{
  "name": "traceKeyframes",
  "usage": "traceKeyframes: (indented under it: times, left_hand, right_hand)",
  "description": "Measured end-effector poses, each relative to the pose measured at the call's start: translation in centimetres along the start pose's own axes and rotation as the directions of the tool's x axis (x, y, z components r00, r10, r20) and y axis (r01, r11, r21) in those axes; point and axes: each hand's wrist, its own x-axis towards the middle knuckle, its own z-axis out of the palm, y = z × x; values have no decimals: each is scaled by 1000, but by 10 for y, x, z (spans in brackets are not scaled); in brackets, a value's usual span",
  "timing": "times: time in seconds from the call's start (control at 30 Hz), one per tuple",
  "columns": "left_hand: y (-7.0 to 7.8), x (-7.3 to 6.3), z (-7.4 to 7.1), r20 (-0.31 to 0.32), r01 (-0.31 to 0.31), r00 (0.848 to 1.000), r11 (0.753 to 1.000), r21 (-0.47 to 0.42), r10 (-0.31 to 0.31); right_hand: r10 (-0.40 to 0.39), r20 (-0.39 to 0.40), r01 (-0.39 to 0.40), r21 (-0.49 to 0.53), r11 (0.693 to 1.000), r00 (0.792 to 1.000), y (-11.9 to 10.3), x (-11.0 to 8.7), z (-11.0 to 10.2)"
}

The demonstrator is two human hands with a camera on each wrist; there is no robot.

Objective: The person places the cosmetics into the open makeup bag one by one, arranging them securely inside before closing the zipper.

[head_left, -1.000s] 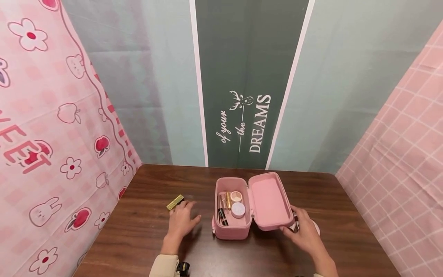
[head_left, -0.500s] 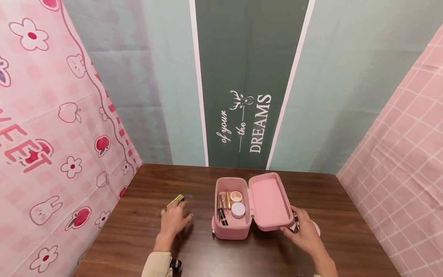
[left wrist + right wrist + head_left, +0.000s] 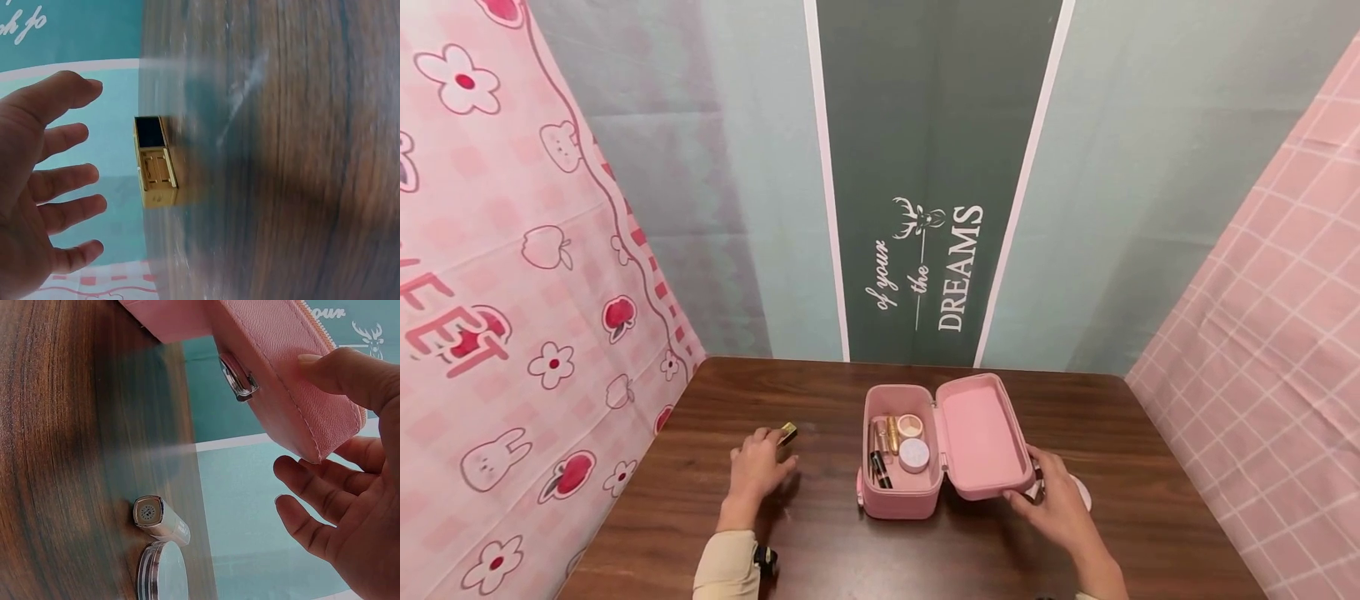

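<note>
My left hand [image 3: 756, 467] hovers with fingers apart at a small gold-and-black rectangular box [image 3: 156, 165], which lies on the table; a gap shows between them in the left wrist view. A pink cosmetic case [image 3: 901, 504] stands unzipped at the middle. My right hand [image 3: 1060, 500] holds the outer edge of its lid [image 3: 981, 433], thumb on one side and fingers on the other. Inside the case lie a round white compact [image 3: 913, 455], a round palette with several shades [image 3: 910, 426], a gold tube [image 3: 892, 434] and a black tube [image 3: 881, 469].
Beside the lid, under my right hand, a square-ended cosmetic tube [image 3: 161, 519] and a round silver-rimmed compact [image 3: 164, 575] rest on the wooden table [image 3: 820, 550]. Printed cloth hangs behind and at both sides.
My left hand has shifted left past the gold box, now covering part of it in the head view. The right hand and the lid have stayed in place.
</note>
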Motion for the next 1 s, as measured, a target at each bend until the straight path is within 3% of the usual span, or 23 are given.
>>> traceKeyframes:
  times: [0.2, 0.37, 0.6, 0.8, 1.0]
  left_hand:
    - [-10, 3, 4, -2, 4, 1000, 1000, -24, -4]
    - [-18, 5, 8, 19, 3, 1000, 990, -141, -1]
    - [-28, 9, 15, 31, 38, 999, 954, -298, -30]
    - [-37, 8, 22, 52, 65, 997, 954, -294, -52]
    - [-42, 12, 27, 10, 75, 997, 954, -291, -75]
  right_hand:
    - [11, 7, -11, 7, 1000, 1000, -1, -1, -1]
    - [11, 12, -11, 7, 1000, 1000, 0, -1, 0]
    - [9, 13, -9, 5, 1000, 1000, 2, 0, 0]
    - [4, 17, -4, -1, 1000, 1000, 1, 0, 0]
    - [-1, 14, 1, -5, 1000, 1000, 2, 0, 0]
